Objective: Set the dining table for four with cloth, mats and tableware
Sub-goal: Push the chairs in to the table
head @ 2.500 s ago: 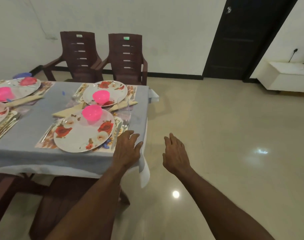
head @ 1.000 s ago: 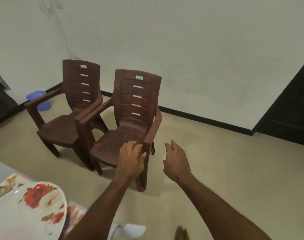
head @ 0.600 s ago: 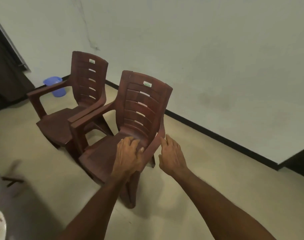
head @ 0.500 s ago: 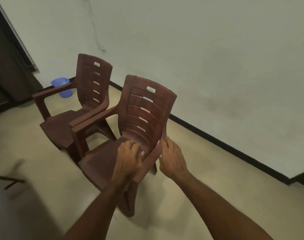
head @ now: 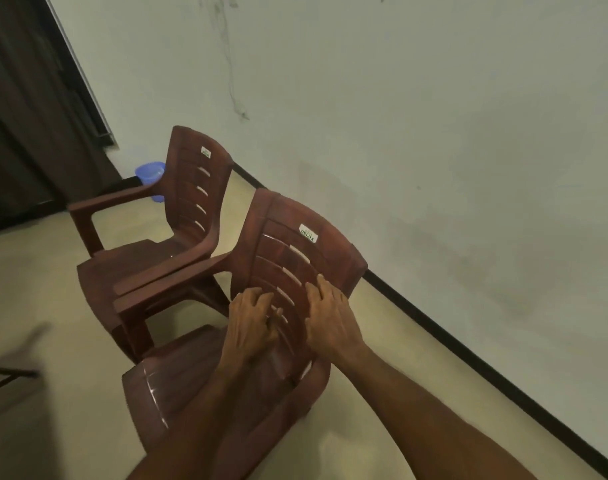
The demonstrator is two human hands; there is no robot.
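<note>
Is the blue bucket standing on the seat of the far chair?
No, the blue bucket stands on the floor behind the far chair.

A home room (plain walls): plastic armchairs (head: pixel 177 237), tiled floor (head: pixel 53 296).

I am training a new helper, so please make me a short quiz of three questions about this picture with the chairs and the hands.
1. True or false: both hands are at the backrest of the nearer chair.
2. Multiple choice: what stands on the floor behind the farther chair? A) a blue bucket B) a red box C) a green bottle
3. Fill in: the white label on the nearer chair's backrest reads ____.

Key:
1. True. The left hand and the right hand both lie against its slatted backrest.
2. A, the blue bucket, partly hidden by the chair's armrest.
3. DELUX, on the label.
</note>
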